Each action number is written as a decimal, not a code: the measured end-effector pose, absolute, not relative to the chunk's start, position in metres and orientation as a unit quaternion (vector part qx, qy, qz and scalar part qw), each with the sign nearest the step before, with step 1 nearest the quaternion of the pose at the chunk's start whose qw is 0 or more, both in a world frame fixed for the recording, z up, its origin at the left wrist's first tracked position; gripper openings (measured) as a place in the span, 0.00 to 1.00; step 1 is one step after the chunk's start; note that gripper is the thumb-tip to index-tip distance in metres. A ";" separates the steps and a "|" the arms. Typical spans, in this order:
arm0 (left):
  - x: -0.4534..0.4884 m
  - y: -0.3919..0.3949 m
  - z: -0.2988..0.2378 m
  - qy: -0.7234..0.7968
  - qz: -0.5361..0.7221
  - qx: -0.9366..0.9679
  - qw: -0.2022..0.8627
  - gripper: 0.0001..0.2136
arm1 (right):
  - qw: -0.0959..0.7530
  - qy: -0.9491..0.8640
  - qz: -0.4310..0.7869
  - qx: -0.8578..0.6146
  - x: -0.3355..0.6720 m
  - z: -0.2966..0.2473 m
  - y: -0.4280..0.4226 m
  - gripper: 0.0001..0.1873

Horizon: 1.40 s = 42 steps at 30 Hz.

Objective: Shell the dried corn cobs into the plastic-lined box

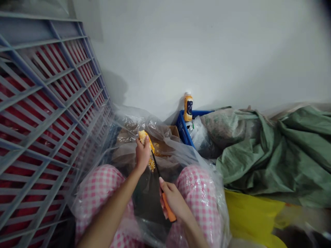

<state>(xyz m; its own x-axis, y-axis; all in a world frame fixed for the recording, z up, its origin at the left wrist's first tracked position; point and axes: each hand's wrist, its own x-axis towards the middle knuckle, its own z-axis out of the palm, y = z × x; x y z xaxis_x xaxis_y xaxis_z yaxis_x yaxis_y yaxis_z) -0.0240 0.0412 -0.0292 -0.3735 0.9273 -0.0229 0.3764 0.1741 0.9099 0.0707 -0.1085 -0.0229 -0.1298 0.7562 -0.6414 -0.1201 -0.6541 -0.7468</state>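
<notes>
Yellow corncob between left fingers

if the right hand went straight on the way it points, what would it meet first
Probably the corn cob in the left hand: the orange-handled tool in the right hand points toward it, though whether its tip already touches is unclear.

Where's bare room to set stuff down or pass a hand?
Perhaps yellow sheet, between green cloth and right knee; support unclear. A hand might pass above the plastic, between corn cob and blue bin. Crowded: around left hand, right hand, tool; at bin, with bottle and bag.
</notes>
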 end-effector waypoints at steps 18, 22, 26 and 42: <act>-0.026 0.042 -0.039 0.708 0.446 0.474 0.273 0.20 | 0.270 -0.301 0.675 -0.618 0.064 -0.022 -0.099 0.24; -0.025 0.043 -0.044 0.700 0.453 0.481 0.271 0.19 | 0.269 -0.139 0.827 -0.474 0.074 -0.005 -0.093 0.30; -0.025 0.042 -0.045 0.702 0.433 0.502 0.261 0.20 | 0.254 -0.146 0.833 -0.470 0.080 -0.006 -0.091 0.30; -0.022 0.044 -0.048 0.694 0.419 0.524 0.260 0.19 | 0.310 -0.033 0.883 -0.352 0.083 -0.013 -0.093 0.29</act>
